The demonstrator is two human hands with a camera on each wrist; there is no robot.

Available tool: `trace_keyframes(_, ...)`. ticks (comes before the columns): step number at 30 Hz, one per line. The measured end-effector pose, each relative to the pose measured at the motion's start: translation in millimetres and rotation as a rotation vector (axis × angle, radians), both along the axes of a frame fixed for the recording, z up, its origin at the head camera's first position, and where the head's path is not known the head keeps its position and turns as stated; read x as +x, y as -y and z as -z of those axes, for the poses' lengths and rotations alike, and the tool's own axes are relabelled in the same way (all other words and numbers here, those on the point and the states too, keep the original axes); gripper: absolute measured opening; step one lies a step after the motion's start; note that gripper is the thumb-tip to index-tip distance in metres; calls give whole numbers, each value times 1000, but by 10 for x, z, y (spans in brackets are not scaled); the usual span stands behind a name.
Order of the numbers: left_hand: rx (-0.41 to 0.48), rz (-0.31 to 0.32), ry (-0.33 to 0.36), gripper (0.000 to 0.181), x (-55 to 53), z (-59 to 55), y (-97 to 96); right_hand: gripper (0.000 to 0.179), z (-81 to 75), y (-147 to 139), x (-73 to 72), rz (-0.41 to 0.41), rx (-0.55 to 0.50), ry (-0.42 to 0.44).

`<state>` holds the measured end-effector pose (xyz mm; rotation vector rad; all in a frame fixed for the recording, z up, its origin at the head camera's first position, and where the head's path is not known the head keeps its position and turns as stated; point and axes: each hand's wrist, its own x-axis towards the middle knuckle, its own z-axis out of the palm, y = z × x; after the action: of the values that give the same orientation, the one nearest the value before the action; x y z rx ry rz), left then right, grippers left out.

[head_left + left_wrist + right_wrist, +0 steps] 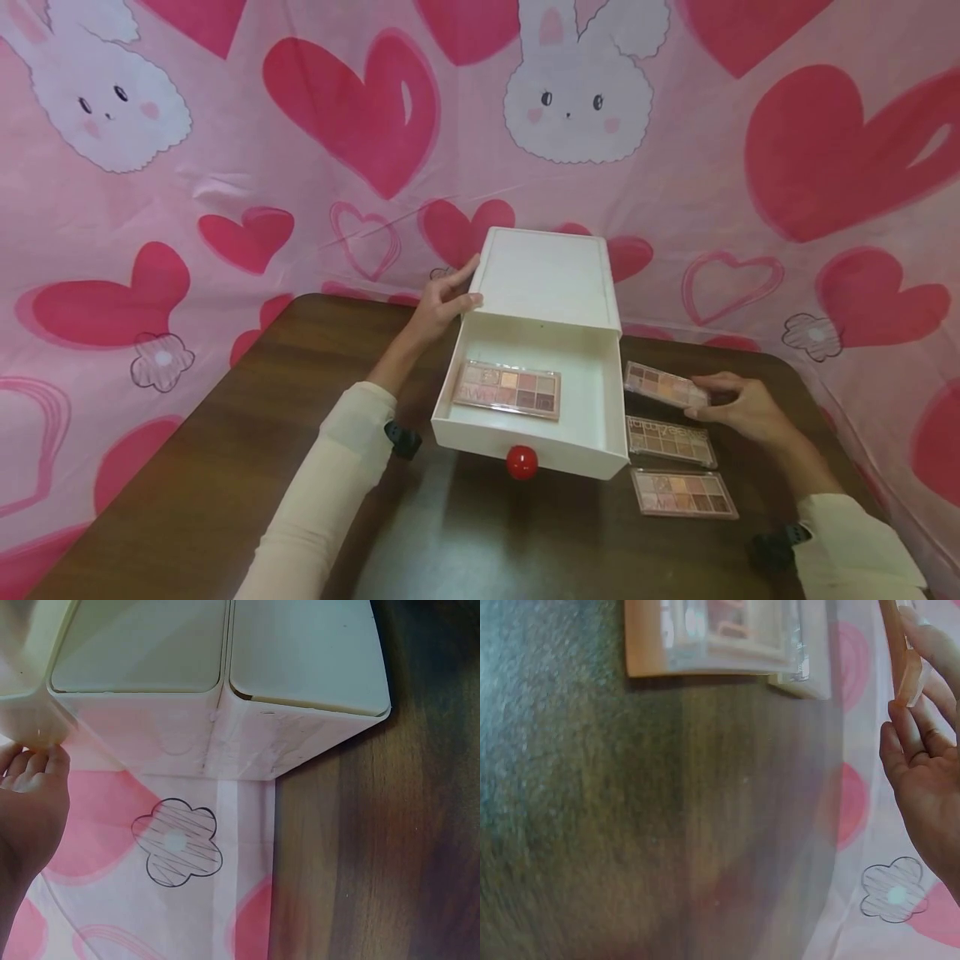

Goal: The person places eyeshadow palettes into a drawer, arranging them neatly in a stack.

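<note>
A white drawer box stands on the table, its drawer pulled out by a red round knob. Inside the drawer lies an eyeshadow palette. My left hand rests against the box's left side, thumb near the front top corner; the left wrist view has its fingertips touching the white plastic. My right hand pinches another palette by its right end, beside the drawer. Nearer me lie two more palettes, a middle one and a front one.
The brown wooden table has rounded far corners. Behind it hangs a pink cloth with hearts and rabbits, close to the back of the box. The open drawer juts toward me, its right wall near the palettes.
</note>
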<state>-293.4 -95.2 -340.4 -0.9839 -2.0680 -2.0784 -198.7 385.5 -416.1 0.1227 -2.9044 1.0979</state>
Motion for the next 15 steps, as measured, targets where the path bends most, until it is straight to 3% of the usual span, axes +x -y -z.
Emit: trace_keyframes(15, 11, 5, -8, 73, -23, 19, -6, 58, -176, 116, 234, -12, -100, -149)
